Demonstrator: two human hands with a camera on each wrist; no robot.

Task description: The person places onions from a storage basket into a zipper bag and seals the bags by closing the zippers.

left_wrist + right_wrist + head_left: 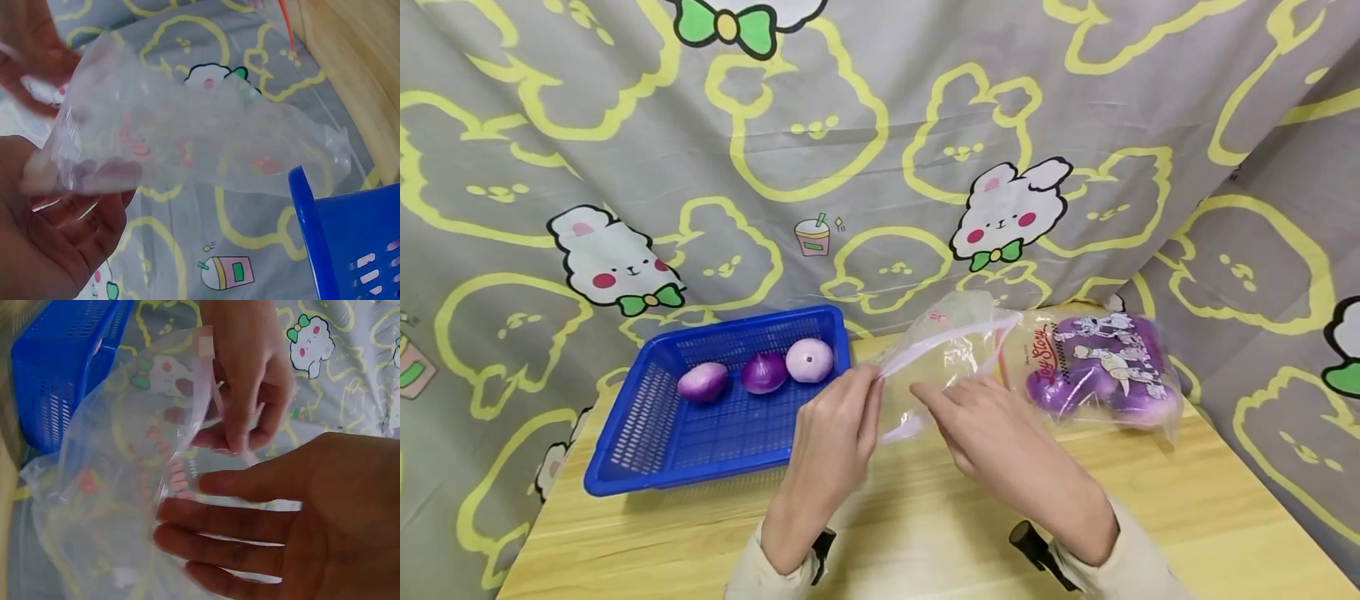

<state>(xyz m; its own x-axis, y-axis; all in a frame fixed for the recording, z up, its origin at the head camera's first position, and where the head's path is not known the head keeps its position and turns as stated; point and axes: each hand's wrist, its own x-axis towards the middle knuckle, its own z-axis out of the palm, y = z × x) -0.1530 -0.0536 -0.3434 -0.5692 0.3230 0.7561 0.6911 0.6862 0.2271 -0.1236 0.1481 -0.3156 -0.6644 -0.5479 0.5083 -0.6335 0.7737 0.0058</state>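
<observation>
A clear slider zip bag [958, 321] with pink print stands spread above the table, with nothing seen inside it. My left hand [835, 429] pinches its mouth edge near the pale pink zip strip, thumb and fingers curled on the film in the right wrist view. My right hand [992, 437] is at the mouth's other side. In the right wrist view its fingers [231, 544] are nearly straight, their tips at the bag's film, with the thumb held apart. To the left, a blue basket [700, 477] holds three purple onions [764, 372].
Right of the zip bag lies a filled Toy Story bag [1097, 367] with several purple onions inside. Both bags and the basket rest on or over a wooden table [1217, 508]. A patterned grey curtain [880, 150] hangs close behind.
</observation>
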